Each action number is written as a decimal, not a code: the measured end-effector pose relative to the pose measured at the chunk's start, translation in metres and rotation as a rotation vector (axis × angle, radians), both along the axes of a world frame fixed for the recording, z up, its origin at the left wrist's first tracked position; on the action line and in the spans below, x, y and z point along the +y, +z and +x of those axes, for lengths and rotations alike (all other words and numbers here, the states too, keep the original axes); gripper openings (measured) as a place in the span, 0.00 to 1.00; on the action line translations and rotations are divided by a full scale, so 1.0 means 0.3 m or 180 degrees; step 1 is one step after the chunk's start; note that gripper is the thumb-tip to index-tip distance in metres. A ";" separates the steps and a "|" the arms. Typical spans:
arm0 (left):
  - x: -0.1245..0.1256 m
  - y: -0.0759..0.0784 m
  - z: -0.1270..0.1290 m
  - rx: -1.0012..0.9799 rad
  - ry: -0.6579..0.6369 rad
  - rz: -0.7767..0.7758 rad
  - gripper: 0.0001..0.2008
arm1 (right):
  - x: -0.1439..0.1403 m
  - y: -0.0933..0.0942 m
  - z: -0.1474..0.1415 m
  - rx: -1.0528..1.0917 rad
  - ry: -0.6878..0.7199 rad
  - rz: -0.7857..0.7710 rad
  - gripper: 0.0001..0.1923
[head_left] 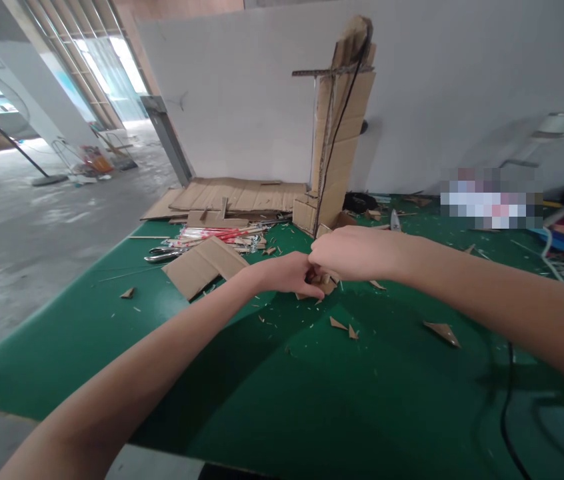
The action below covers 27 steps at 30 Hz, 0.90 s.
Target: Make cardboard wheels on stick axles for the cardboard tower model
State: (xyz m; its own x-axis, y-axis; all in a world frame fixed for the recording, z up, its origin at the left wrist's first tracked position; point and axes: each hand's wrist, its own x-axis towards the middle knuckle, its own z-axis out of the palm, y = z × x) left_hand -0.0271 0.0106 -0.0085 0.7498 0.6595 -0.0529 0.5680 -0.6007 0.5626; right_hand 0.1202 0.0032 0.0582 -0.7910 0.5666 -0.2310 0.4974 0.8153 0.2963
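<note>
My two hands meet over the green tabletop, just in front of a tall cardboard structure [337, 133]. My left hand [289, 272] is curled round a small folded cardboard piece [331, 287], its thumb pointing right along the near side. My right hand [349, 253] is closed in a fist against the same piece, knuckles up. What its fingertips grip is hidden behind the hand. Down the structure's front runs a thin dark cord [335, 133]. Small cardboard scraps [338, 324] lie on the table nearer to me.
Left of my hands lie a loose cardboard sheet [205, 267], scissors [165, 255] and red-and-white wrapped sticks [212, 235]. Cardboard sheets [247, 195] lie by the white wall. A pointed blade [395, 220] lies beyond my right forearm. A black cable [507, 413] hangs at right.
</note>
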 end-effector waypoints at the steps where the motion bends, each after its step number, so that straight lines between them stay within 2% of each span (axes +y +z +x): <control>1: -0.002 0.001 0.000 0.0003 0.0009 -0.0004 0.14 | 0.006 -0.003 0.002 0.0023 -0.0005 -0.0033 0.10; 8: -0.007 -0.002 0.005 0.0191 -0.0057 0.0227 0.15 | 0.034 -0.027 0.024 0.0087 -0.0084 -0.0310 0.11; 14: -0.007 -0.005 0.005 0.0239 0.0102 0.0119 0.14 | -0.006 -0.012 0.005 -0.0083 -0.0290 -0.0204 0.11; 21: -0.005 -0.018 -0.003 -0.0087 -0.0012 0.0019 0.10 | -0.034 -0.006 -0.023 0.0055 -0.0569 -0.0348 0.07; 27: -0.006 -0.039 -0.009 -0.0295 0.0015 0.0043 0.12 | -0.038 -0.009 -0.061 0.0052 -0.0832 -0.0339 0.04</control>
State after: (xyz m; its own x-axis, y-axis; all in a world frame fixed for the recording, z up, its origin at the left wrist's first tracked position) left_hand -0.0297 0.0088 -0.0202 0.7479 0.6633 0.0256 0.5167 -0.6059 0.6049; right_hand 0.1020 -0.0082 0.0555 -0.6252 0.7251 -0.2886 0.6990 0.6848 0.2061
